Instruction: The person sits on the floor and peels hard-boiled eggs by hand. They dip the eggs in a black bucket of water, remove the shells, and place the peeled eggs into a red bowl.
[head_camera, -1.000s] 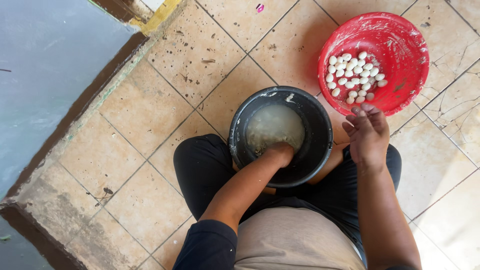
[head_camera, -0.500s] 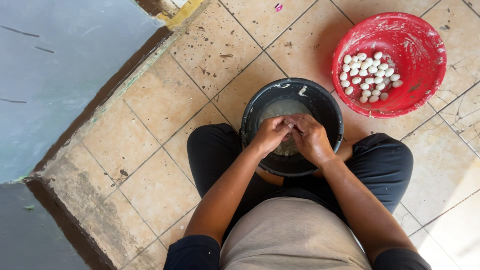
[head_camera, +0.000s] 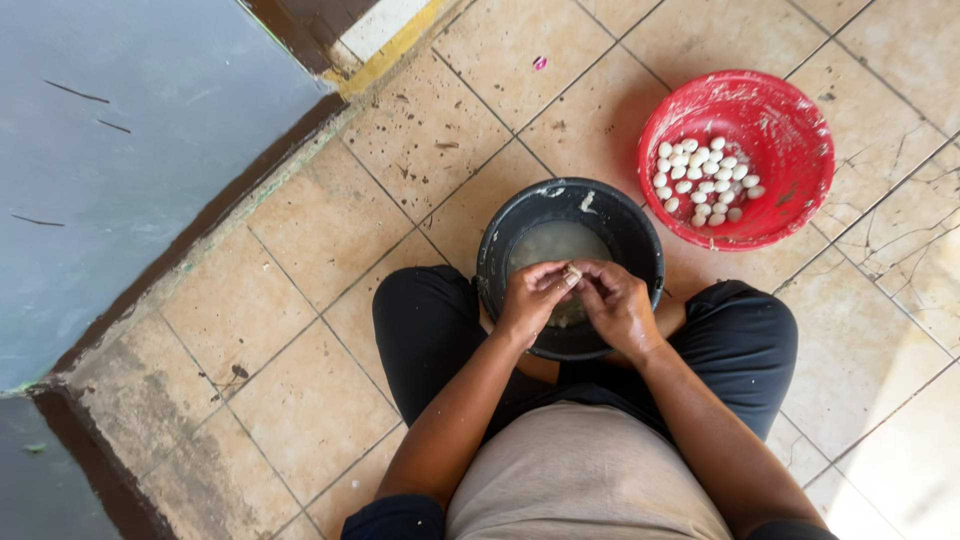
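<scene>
Head view looked straight down on a seated person, whose shoulders and upper arms were cut off by the bottom edge. Both hands met over the black bucket (head_camera: 570, 265), which stood between the knees on the tiled floor (head_camera: 300, 300). The left hand (head_camera: 532, 297) and the right hand (head_camera: 612, 303) were curled with fingertips pinched together on one small pale piece (head_camera: 572, 270); it was too small to tell what it was. Cloudy water (head_camera: 545, 243) filled the bucket, and whatever lay under it was hidden by the murk and the hands. The bucket's near rim was covered by the wrists.

One black bucket and one red basin (head_camera: 738, 158) were in sight, the basin well apart from the hands, up and to the right. It held a heap of small white oval pieces (head_camera: 703, 182), roughly three dozen, too crowded to count exactly.

Half a second before, the hands were already joined over the bucket in much the same way; a full second before, the left was down in the water and the right was raised beside the basin.
</scene>
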